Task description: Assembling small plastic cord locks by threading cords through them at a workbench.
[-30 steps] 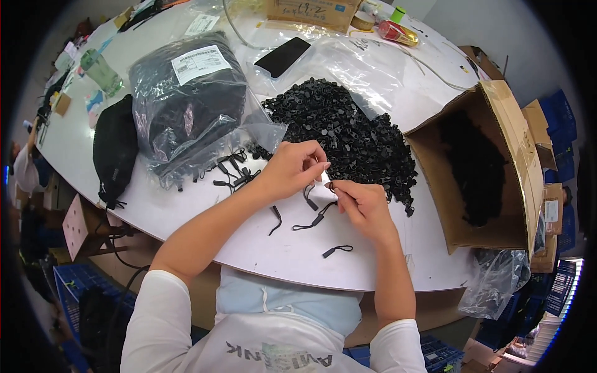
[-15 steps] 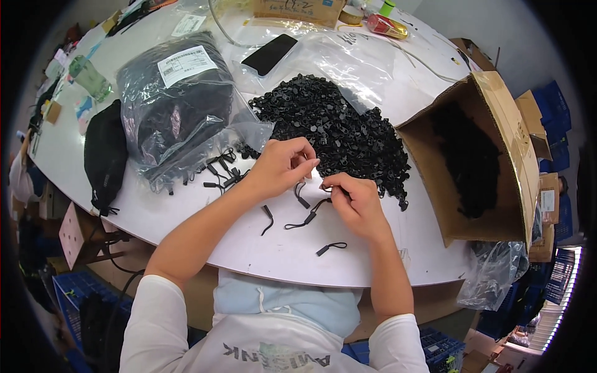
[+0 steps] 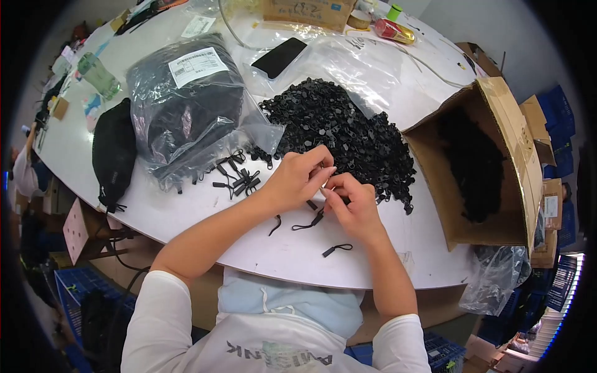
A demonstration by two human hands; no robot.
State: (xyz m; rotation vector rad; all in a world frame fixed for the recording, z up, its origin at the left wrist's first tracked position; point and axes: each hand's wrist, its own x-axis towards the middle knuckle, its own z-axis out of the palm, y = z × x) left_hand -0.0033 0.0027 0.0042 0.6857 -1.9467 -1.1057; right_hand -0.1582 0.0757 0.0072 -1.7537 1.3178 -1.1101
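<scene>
Black plastic pulls (image 3: 348, 133) lie heaped beyond our hands, many untouched. Our left hand (image 3: 303, 178) and right hand (image 3: 352, 205) pinch one small piece (image 3: 318, 194) together. A few finished corded pulls (image 3: 309, 222) lie just below them on the surface (image 3: 273, 248).

From my seat I see a white table (image 3: 373, 261) with a black phone (image 3: 279, 57) lying face down near its far side. To the left lies a large clear bag (image 3: 186, 99) stuffed with dark goods and bearing a white label, and beside it a black pouch (image 3: 113, 152). An open cardboard box (image 3: 510, 155) with black contents stands at the right edge. Farther back I make out a second cardboard box (image 3: 309, 12) and a green cup (image 3: 394, 12). Blue crates (image 3: 78, 292) sit under the table.
</scene>
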